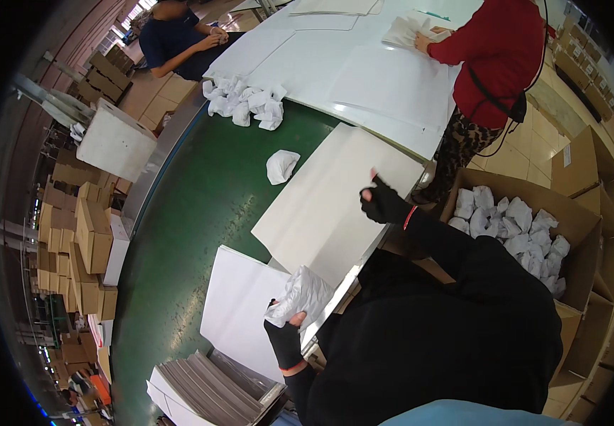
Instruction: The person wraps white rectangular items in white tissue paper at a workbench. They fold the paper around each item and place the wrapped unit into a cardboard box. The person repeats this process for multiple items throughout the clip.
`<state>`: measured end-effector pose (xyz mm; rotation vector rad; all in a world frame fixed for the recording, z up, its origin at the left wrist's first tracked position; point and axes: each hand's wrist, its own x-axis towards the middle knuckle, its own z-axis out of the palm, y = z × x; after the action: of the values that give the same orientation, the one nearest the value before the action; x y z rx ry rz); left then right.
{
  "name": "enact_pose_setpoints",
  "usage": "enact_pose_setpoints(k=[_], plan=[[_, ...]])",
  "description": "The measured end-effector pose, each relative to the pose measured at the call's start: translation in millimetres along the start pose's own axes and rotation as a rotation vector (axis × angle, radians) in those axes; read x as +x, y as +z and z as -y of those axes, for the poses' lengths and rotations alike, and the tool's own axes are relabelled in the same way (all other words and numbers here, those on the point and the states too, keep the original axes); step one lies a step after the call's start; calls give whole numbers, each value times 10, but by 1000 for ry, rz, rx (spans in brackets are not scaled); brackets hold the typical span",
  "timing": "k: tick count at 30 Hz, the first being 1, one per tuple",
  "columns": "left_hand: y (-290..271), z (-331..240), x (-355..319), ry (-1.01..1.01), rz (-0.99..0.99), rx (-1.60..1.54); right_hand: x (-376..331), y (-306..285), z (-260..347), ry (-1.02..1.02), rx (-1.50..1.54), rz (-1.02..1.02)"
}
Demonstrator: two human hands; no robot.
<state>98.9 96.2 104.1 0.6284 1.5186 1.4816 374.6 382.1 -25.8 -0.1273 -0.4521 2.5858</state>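
My left hand (287, 341), in a black fingerless glove, grips a bundle wrapped in crumpled white paper (303, 292) near the table's front edge. What the paper encloses is hidden. Over a stack of large off-white paper sheets (335, 192) hovers my right hand (384, 201), also gloved in black. It holds nothing; its fingers are partly curled, with two bare tips apart. Just beyond the sheets, a single wrapped bundle (282, 166) lies on the green surface (193, 192). Several similar white bundles (243, 101) are heaped farther back.
At my right stands an open cardboard box (577, 248) with several wrapped bundles inside. More white sheets (239, 305) and a thick grey stack (207, 390) lie at the near left. A person in red (495, 64) handles paper at the white table (307, 64); another person (172, 39) sits at far left.
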Motion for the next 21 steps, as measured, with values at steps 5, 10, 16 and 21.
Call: enact_pose_setpoints(k=[5,10,16,21], plan=[[29,1,-4,-16,19,-36,133,138,-112,-107,106,-257],[113,-105,38,64,-39,5,475,821,-979,134,-502,-49],[66,-211,-23,71,-110,138,676,1581,-1393,-40,-979,57],[-7,-346,-156,144,-11,1,653,2006,-1378,24,-902,96]])
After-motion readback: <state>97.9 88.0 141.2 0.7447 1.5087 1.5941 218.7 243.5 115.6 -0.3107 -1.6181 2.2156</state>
